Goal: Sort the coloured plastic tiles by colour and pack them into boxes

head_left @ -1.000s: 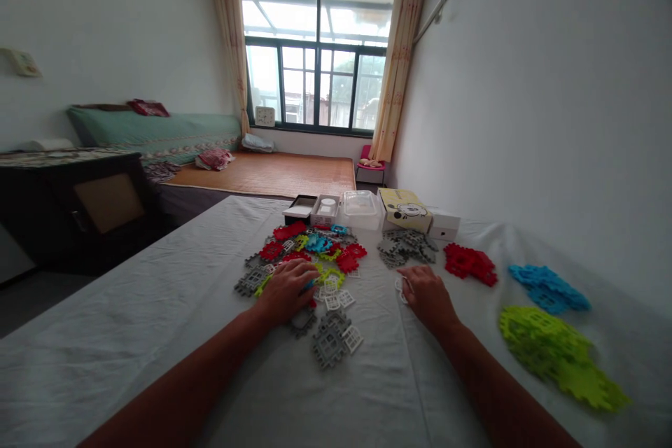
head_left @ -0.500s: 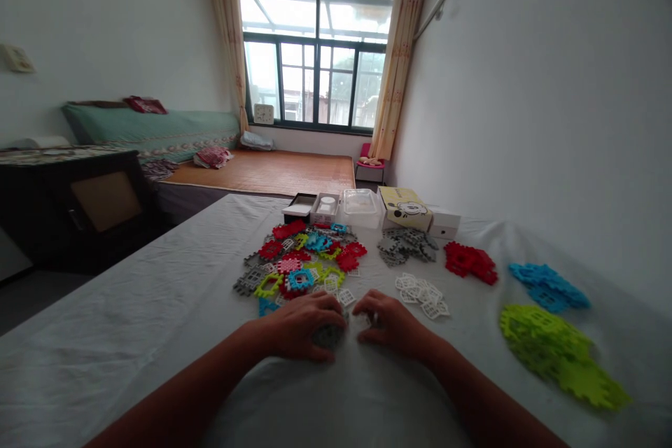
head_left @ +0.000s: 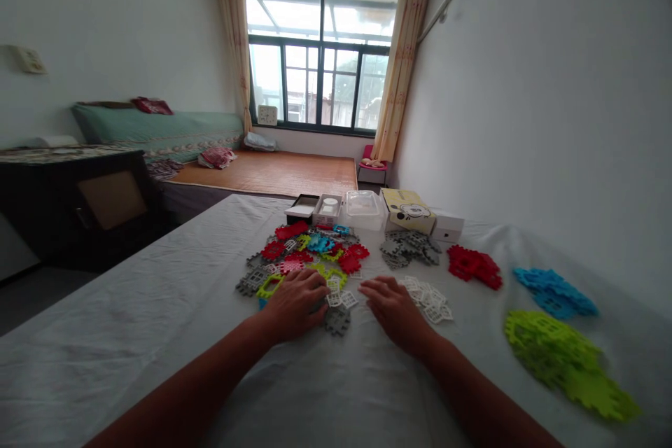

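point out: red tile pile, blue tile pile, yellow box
red tile pile (head_left: 473,267), head view, middle of the heap
blue tile pile (head_left: 554,291), head view, centre of the heap
yellow box (head_left: 407,210), head view, its top face

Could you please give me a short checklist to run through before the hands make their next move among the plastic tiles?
1. Left hand lies flat on the near edge of the mixed tile pile; whether its fingers grip a tile: cannot tell.
2. Right hand rests palm down, apart from the left hand, holding nothing: ok.
3. Grey tile lies by the left hand, in plain view: ok.
4. White tiles sit just beside the right hand's fingers: ok.
5. Sorted piles stay unmixed: grey pile, red pile, blue pile, green pile: ok.
6. Mixed tile pile still holds several colours: not ok.
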Action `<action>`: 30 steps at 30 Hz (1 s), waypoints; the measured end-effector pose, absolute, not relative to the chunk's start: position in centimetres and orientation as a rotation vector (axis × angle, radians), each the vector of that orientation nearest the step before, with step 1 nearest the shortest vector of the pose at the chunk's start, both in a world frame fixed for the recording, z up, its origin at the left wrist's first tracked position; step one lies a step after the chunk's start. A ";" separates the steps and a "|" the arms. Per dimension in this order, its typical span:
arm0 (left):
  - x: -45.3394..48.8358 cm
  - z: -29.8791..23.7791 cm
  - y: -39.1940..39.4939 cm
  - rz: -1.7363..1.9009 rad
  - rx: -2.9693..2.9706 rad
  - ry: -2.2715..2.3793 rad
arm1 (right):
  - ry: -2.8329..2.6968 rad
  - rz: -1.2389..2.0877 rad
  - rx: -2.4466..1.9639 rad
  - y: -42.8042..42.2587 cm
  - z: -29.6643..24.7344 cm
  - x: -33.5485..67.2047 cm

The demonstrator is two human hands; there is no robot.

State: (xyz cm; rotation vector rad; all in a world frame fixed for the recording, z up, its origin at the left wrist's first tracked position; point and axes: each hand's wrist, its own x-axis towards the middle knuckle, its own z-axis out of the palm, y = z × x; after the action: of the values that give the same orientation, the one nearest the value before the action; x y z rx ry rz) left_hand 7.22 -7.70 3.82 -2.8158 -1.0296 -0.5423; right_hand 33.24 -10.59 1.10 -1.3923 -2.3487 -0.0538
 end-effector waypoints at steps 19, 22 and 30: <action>7.6 2.8 -7.3 -0.519 -2.907 -0.888 | -2.083 -0.259 -1.786 -9.6 2.0 37.1; 7.6 2.6 -7.2 -0.533 -2.883 -0.900 | -2.025 -0.269 -1.825 -9.7 2.2 38.2; 7.6 2.7 -7.3 -0.541 -2.889 -0.899 | -2.456 0.200 -1.411 -11.1 2.0 33.8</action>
State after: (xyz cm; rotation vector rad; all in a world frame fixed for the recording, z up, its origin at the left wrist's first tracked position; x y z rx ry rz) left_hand 7.56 -7.28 2.72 -2.8892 -0.8995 -0.5414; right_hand 33.79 -11.11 2.00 -1.4113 -2.4559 0.2005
